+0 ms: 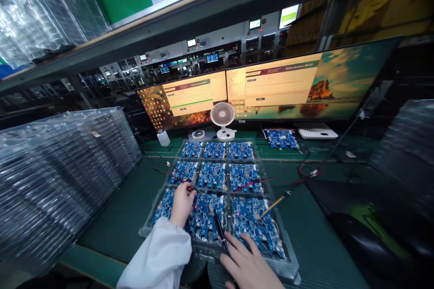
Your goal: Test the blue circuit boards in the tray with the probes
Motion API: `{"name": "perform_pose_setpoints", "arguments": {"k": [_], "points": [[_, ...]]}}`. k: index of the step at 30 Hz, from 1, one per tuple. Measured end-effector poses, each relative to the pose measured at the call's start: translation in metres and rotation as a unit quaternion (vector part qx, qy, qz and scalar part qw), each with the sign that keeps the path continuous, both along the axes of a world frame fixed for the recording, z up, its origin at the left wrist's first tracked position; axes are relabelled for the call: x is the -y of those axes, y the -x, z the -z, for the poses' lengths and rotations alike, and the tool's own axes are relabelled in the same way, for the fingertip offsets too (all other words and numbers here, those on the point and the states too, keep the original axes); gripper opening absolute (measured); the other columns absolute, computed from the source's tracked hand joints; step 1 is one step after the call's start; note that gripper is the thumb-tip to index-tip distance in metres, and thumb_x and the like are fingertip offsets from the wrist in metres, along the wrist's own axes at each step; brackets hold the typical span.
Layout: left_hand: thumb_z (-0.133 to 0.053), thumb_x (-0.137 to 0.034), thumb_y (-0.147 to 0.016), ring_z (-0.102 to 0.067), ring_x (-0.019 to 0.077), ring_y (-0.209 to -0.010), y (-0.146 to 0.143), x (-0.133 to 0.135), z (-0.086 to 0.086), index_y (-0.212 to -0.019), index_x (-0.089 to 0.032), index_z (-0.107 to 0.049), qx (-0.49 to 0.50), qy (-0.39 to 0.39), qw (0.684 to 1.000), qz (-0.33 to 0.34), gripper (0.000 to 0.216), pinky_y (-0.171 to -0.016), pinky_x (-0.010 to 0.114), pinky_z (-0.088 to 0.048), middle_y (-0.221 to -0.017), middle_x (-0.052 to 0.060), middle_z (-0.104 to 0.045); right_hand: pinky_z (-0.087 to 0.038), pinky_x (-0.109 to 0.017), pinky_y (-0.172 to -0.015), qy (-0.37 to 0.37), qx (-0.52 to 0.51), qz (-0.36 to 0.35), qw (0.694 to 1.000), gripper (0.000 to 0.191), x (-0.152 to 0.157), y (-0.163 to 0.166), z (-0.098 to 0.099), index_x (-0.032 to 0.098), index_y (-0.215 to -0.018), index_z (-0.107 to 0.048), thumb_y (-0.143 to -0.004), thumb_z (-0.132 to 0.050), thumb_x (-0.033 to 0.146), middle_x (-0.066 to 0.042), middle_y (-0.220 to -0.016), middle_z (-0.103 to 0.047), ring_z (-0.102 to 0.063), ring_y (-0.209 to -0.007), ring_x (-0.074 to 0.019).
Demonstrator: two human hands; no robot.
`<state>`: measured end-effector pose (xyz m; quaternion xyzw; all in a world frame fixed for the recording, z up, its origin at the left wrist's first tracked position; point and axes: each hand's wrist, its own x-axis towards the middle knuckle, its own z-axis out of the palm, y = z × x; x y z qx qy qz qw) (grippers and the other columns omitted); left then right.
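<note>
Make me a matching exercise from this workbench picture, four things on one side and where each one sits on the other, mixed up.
Things:
1. small white fan
2. left hand
3. right hand
4. stack of clear trays

Places:
A. at the near edge of the tray of blue circuit boards, holding a black probe
B. at the left side of the green bench
C. in front of the two monitors
D. on the near-left board of the tray, holding a probe with a red wire

Pairs: 1-C, 2-D, 3-A, 4-B
</note>
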<state>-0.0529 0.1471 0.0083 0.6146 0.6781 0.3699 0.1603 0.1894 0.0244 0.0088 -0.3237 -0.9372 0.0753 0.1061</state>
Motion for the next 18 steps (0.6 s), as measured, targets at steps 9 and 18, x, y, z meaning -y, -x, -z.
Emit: {"name": "perform_pose_setpoints", "arguments": {"k": [9,18], "points": [[-0.062,-0.031,-0.078,-0.048,0.0298,-0.112,-0.012,0.023,-0.023,-0.084,-0.023,-0.067,-0.218,-0.011,0.970,-0.103,0.011,-0.100,0.051,-0.030,-0.111,0.009,-0.055,-0.035,-0.047,-0.104,0.015,0.001,0.005,1.000,0.036,0.001,-0.001,-0.004,0.026,-0.116,-0.055,-0.087,-0.050,0.047,-0.007,-0.124,-0.063,-0.047,-0.128,-0.0273],[-0.055,-0.027,-0.079,-0.055,0.0246,-0.087,-0.002,0.016,-0.018,-0.083,-0.018,-0.055,-0.203,-0.022,0.978,-0.040,0.009,-0.083,0.037,-0.045,-0.085,0.006,-0.061,-0.041,-0.041,-0.099,-0.092,-0.036,0.002,0.995,0.030,-0.002,0.003,0.015,0.026,-0.108,-0.056,-0.087,-0.054,0.046,-0.005,-0.115,-0.067,-0.053,-0.121,-0.0253]]}}
